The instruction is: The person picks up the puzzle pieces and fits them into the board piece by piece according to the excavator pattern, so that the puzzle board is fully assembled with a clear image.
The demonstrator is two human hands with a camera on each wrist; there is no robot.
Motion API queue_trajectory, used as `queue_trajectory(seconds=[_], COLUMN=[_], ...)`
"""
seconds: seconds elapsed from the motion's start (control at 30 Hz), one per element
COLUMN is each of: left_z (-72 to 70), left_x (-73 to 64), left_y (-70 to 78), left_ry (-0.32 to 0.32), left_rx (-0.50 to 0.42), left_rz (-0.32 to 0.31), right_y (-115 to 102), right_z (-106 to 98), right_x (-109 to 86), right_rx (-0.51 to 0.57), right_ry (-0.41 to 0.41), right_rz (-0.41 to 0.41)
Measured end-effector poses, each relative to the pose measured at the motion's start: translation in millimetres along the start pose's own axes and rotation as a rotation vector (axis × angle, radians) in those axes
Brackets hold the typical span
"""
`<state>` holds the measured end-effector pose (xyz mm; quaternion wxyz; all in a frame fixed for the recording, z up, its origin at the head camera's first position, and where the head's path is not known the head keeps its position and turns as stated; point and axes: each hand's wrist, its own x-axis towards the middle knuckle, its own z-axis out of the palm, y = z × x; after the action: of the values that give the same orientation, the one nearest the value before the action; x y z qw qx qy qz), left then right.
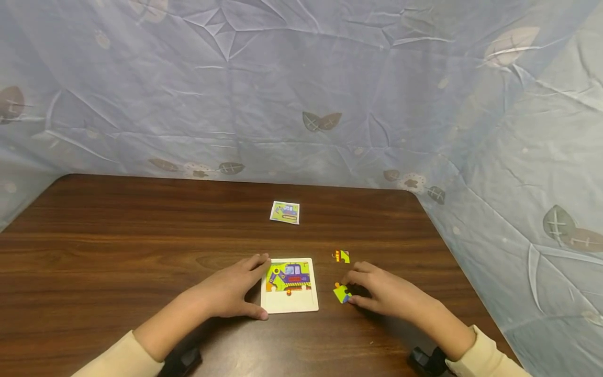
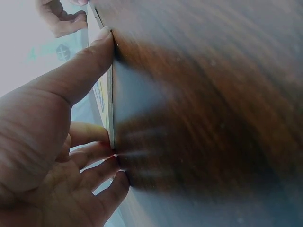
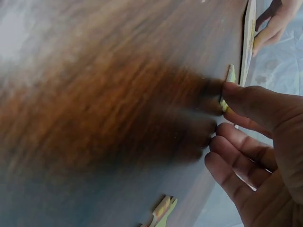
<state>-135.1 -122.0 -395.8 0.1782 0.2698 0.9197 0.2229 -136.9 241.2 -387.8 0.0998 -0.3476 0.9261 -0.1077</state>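
A square white puzzle board [image 1: 289, 305] lies flat on the table, its upper part filled with pieces showing a purple excavator on green. My left hand [image 1: 231, 288] rests against the board's left side, thumb at the near corner and fingers spread towards the far one. In the left wrist view the thumb [image 2: 90, 61] touches the board's edge. My right hand [image 1: 383, 290] pinches a green puzzle piece [image 1: 341, 294] with orange and blue parts, between thumb and index finger, at table level. Just beyond that hand lies another puzzle piece [image 1: 342, 256], red, yellow and green.
A small picture card [image 1: 285, 212] of the excavator lies farther back on the dark wooden table [image 1: 141, 230]. Patterned cloth [image 1: 282, 78] hangs behind the table and along its right side.
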Motion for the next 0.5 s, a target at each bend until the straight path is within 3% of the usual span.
queue_trajectory(seconds=[0.23,0.5], left_z=[-0.9,0.3], left_x=[0.0,2.2], left_y=[-0.5,2.3], left_ry=[0.007,0.013], left_rx=[0.013,0.035], left_rz=[0.005,0.006], right_y=[-1.6,-5.1], right_z=[1.1,1.7], right_x=[1.6,4.0], right_rx=[-0.055,-0.088], right_ry=[0.036,0.070], right_rz=[-0.048,-0.050])
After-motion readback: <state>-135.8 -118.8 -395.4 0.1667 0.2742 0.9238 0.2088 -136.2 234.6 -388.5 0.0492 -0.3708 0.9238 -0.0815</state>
